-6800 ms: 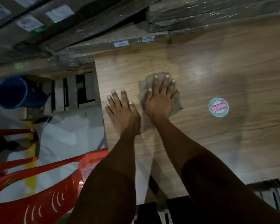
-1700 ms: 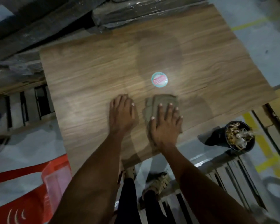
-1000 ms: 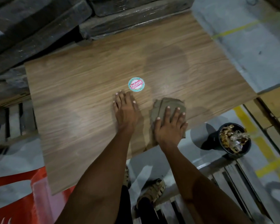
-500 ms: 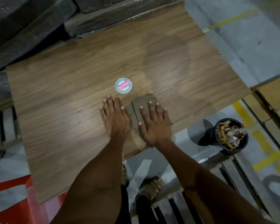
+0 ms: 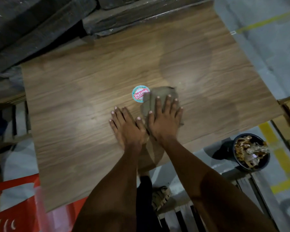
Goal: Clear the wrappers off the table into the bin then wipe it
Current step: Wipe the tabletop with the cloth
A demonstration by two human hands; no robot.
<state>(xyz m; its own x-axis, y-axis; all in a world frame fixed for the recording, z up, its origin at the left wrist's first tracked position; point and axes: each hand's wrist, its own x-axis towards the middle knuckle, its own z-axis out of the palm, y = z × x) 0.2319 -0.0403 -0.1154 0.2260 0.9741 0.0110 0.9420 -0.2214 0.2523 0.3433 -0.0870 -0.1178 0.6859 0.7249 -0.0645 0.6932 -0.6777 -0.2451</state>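
Wrappers fill the black bin on the floor off our right, beside the table's near edge, so clearing looks done and we judge ourselves in the wiping stage. Our right hand lies flat with fingers spread, pressing the cloth onto the wood; the cloth's far-left corner overlaps a round sticker. Our left hand rests flat on bare wood just beside it, fingers straight, gripping nothing. To wipe well, we should keep the whole palm weighted on the cloth so it does not bunch, sweep in overlapping passes along the grain, and cover the far corners and the left side, not only the middle. The left hand can brace us while we reach.
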